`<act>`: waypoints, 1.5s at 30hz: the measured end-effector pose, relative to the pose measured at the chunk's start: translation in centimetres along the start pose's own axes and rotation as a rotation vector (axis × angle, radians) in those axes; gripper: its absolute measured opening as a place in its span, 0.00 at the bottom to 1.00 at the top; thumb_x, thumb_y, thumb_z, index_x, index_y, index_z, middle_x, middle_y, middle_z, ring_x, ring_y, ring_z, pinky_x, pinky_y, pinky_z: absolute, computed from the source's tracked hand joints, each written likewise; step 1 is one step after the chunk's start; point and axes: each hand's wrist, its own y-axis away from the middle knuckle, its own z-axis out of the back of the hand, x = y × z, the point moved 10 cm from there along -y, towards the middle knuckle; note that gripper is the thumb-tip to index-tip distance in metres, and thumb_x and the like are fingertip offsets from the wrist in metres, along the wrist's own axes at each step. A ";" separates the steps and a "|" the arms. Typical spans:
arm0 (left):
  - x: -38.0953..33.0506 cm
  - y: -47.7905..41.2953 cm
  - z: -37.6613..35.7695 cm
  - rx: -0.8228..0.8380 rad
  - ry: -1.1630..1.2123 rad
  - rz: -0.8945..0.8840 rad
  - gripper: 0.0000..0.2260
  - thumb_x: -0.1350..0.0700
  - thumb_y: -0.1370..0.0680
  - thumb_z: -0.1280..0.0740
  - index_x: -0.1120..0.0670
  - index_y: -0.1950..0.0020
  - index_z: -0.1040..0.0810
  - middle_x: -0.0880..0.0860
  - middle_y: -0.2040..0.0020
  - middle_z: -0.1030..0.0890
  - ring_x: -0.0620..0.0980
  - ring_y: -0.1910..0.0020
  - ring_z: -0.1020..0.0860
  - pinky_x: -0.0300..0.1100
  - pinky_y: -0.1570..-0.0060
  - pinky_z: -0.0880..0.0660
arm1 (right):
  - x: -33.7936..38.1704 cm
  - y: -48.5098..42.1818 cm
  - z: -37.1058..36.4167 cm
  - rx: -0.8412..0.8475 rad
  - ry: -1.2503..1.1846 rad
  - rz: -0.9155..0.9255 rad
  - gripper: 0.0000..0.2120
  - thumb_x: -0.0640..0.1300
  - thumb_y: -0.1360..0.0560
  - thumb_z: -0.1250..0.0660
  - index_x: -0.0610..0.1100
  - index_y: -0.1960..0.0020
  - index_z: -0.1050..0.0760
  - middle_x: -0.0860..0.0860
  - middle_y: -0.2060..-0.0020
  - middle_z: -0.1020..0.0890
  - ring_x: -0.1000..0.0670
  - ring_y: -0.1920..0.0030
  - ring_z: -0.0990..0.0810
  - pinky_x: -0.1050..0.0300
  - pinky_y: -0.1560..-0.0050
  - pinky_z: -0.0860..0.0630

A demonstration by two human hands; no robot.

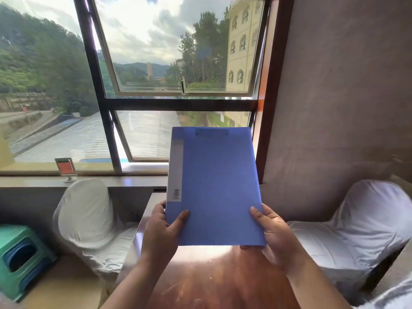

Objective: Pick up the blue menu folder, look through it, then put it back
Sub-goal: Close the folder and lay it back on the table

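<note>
The blue menu folder (214,186) is closed and held upright in the air above the brown wooden table (211,277), its pale spine strip on the left. My left hand (162,233) grips its lower left corner, thumb on the front cover. My right hand (274,237) holds the lower right corner, thumb on the cover and fingers underneath. The folder hides the far end of the table.
White-covered chairs stand on the left (87,217) and right (361,226) of the table. A small red sign on a metal stand (66,169) sits on the window sill. Green plastic stools (20,257) are stacked at the far left. A brown wall rises on the right.
</note>
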 end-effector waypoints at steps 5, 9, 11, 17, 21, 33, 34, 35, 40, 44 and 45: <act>0.3 0.0 -0.3 0.017 0.015 0.020 0.13 0.55 0.23 0.23 0.46 0.43 0.23 0.49 0.50 0.11 0.49 0.54 0.12 0.47 0.56 0.15 | 0.5 0.4 0.1 -0.040 0.002 0.017 0.22 0.51 0.23 0.28 0.43 0.32 0.19 0.37 0.42 0.12 0.35 0.52 0.11 0.46 0.70 0.16; 1.7 0.4 -0.9 0.050 0.041 0.057 0.15 0.50 0.25 0.21 0.45 0.42 0.22 0.47 0.50 0.11 0.49 0.53 0.12 0.48 0.56 0.16 | -0.3 0.5 1.1 -0.054 -0.007 0.003 0.20 0.50 0.23 0.29 0.43 0.33 0.19 0.38 0.44 0.11 0.36 0.53 0.11 0.46 0.70 0.15; 3.5 1.2 -1.4 0.078 0.027 0.107 0.18 0.44 0.28 0.22 0.45 0.42 0.22 0.45 0.50 0.11 0.49 0.53 0.12 0.48 0.57 0.15 | -2.2 0.6 2.3 -0.071 0.019 -0.035 0.18 0.49 0.22 0.30 0.44 0.35 0.18 0.38 0.44 0.11 0.37 0.54 0.11 0.45 0.70 0.15; 17.9 7.9 -2.9 0.324 -0.248 0.416 0.09 0.51 0.25 0.23 0.49 0.47 0.18 0.51 0.54 0.10 0.51 0.56 0.12 0.58 0.51 0.15 | -16.4 4.1 10.6 -0.157 0.263 -0.269 0.12 0.31 0.15 0.37 0.36 0.34 0.21 0.35 0.39 0.13 0.40 0.46 0.11 0.44 0.46 0.13; 28.1 16.7 -1.9 0.479 -0.592 0.556 0.07 0.50 0.25 0.23 0.44 0.54 0.20 0.42 0.61 0.15 0.35 0.63 0.19 0.40 0.61 0.22 | -28.1 10.9 15.6 -0.165 0.580 -0.513 0.10 0.31 0.18 0.32 0.44 0.43 0.18 0.40 0.44 0.11 0.41 0.46 0.12 0.34 0.37 0.18; 40.5 34.5 -0.2 0.811 -0.995 0.775 0.14 0.38 0.26 0.27 0.47 0.54 0.25 0.44 0.57 0.18 0.45 0.59 0.21 0.45 0.66 0.28 | -42.8 23.4 19.9 0.031 1.176 -0.931 0.06 0.52 0.20 0.29 0.50 0.48 0.20 0.51 0.51 0.14 0.47 0.59 0.14 0.47 0.61 0.14; 40.6 34.6 -0.4 0.823 -1.022 0.753 0.14 0.38 0.25 0.28 0.47 0.53 0.25 0.44 0.57 0.19 0.47 0.60 0.21 0.45 0.67 0.29 | -43.1 23.8 20.1 0.039 1.211 -0.949 0.08 0.53 0.19 0.29 0.49 0.47 0.20 0.50 0.50 0.14 0.46 0.57 0.14 0.45 0.57 0.13; 40.5 34.7 -0.6 0.842 -1.057 0.722 0.15 0.38 0.25 0.28 0.47 0.51 0.25 0.45 0.57 0.19 0.48 0.60 0.21 0.45 0.68 0.29 | -43.3 23.9 20.3 0.039 1.245 -0.962 0.10 0.54 0.19 0.29 0.47 0.45 0.20 0.49 0.49 0.13 0.45 0.55 0.14 0.43 0.55 0.13; 40.2 35.5 -1.8 1.013 -1.239 0.627 0.20 0.35 0.24 0.31 0.50 0.46 0.22 0.50 0.51 0.16 0.55 0.54 0.18 0.47 0.61 0.25 | -42.9 24.3 21.0 0.090 1.427 -1.021 0.17 0.60 0.20 0.31 0.46 0.46 0.22 0.49 0.52 0.16 0.44 0.54 0.16 0.49 0.59 0.19; 39.9 35.5 -2.7 1.111 -1.394 0.548 0.21 0.32 0.22 0.35 0.51 0.57 0.24 0.49 0.60 0.20 0.54 0.59 0.19 0.46 0.64 0.25 | -42.4 23.6 19.2 0.164 1.655 -0.946 0.15 0.55 0.17 0.35 0.46 0.40 0.20 0.46 0.45 0.15 0.41 0.46 0.16 0.51 0.58 0.24; 39.9 35.5 -2.8 1.125 -1.406 0.543 0.22 0.32 0.22 0.36 0.51 0.59 0.25 0.49 0.61 0.21 0.53 0.60 0.19 0.46 0.64 0.24 | -42.8 23.6 18.2 0.200 1.653 -0.917 0.15 0.53 0.17 0.36 0.45 0.38 0.20 0.46 0.43 0.15 0.41 0.45 0.16 0.51 0.56 0.23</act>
